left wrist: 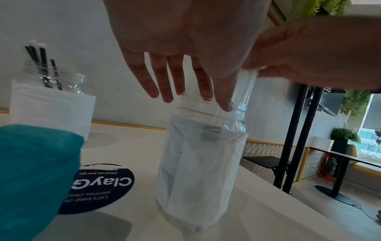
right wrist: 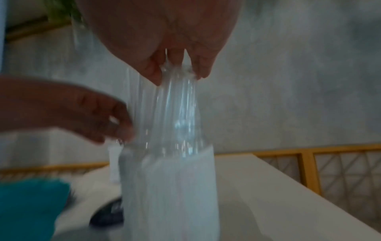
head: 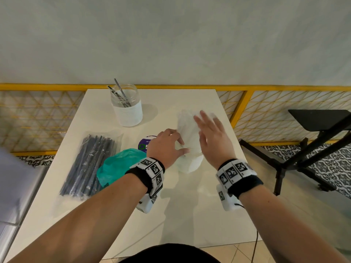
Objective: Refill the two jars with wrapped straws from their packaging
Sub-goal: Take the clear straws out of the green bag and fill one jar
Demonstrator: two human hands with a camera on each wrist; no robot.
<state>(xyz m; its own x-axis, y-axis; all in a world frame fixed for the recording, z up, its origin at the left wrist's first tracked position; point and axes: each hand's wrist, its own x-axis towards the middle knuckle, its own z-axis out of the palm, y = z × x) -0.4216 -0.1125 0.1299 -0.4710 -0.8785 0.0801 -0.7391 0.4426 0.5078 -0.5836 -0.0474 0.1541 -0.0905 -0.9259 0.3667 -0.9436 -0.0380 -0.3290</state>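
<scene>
Since the near jar (head: pixel 191 164) stands toward the table's (head: pixel 171 215) right edge with a bundle of clear-wrapped straws (head: pixel 187 126) sticking up out of its mouth, I read this as mid-fill on jar one. My left hand (head: pixel 167 144) is at the jar mouth, fingers (left wrist: pixel 164 81) nearly straight and laid against the bundle; no firm clasp that I can see. My right hand (head: pixel 214 137) is spread over the top of the bundle, fingertips (right wrist: pixel 153 76) on the upper wrapper ends. Pressing or pinching, I cannot tell; the right wrist view is blurred.

Handling, my guess:
- Straws: light, thin, and the film wrappers look glossy, so probably slippery, and a loose bundle could fan out. I would hold low, just above the jar mouth, and tap down from the top.
- Jar: clear with a white paper lining, likely light plastic. It looks tall and narrow enough to tip, so I would steady it at the neck.

Left of the jar lies a teal bag (head: pixel 117 166), crumpled and soft-looking. Touching it, toward the left edge, is a sealed pack (head: pixel 89 164) of dark straws, lying flat. I judge it floppy film, best taken by the middle or an end seam. A round purple sticker (head: pixel 143 146) sits mid-table, just behind the teal bag.

The far jar (head: pixel 129 112) stands near the far edge, left of centre and well apart from the hands, holding only a few dark straws (head: pixel 121 95). It is not yet refilled.
</scene>
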